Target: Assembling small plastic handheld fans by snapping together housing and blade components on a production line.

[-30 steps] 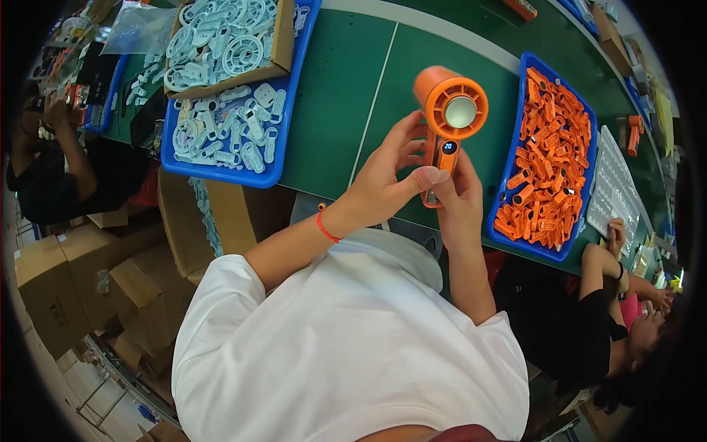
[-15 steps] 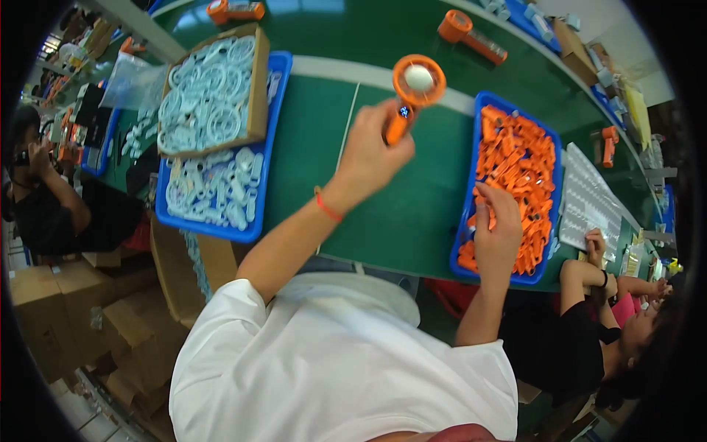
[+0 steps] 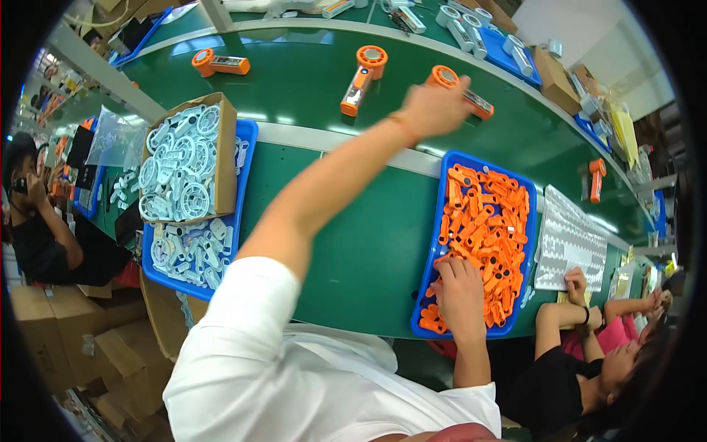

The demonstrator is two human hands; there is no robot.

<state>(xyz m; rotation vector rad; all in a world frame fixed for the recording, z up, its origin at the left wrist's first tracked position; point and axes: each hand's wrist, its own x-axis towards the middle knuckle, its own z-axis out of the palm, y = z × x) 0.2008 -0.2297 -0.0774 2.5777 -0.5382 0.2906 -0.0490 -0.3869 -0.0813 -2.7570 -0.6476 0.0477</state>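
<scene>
My left hand [image 3: 436,109] is stretched far forward over an orange handheld fan [image 3: 481,107] on the green conveyor belt. It covers the fan's middle, and the grip of the partly hidden, blurred fingers cannot be made out. A second orange handheld fan [image 3: 358,87] lies on the belt to the left, its round head pointing away from me. At the near left side of a blue tray [image 3: 414,313], my right hand [image 3: 462,291] has its fingers curled at the heap of orange plastic parts [image 3: 490,228]. An orange piece shows by its fingertips.
More handheld fans [image 3: 224,65] lie along the belt. On the left, a cardboard box [image 3: 227,158] of pale blue parts stands on another blue tray [image 3: 250,151]. Past the orange parts lies a white moulded sheet [image 3: 571,243], where a co-worker's hand [image 3: 576,283] rests.
My left hand has let go of the fan it held, which now lies on the belt, and has moved right to another fan. My right hand stays at the orange parts. The view has shifted.
</scene>
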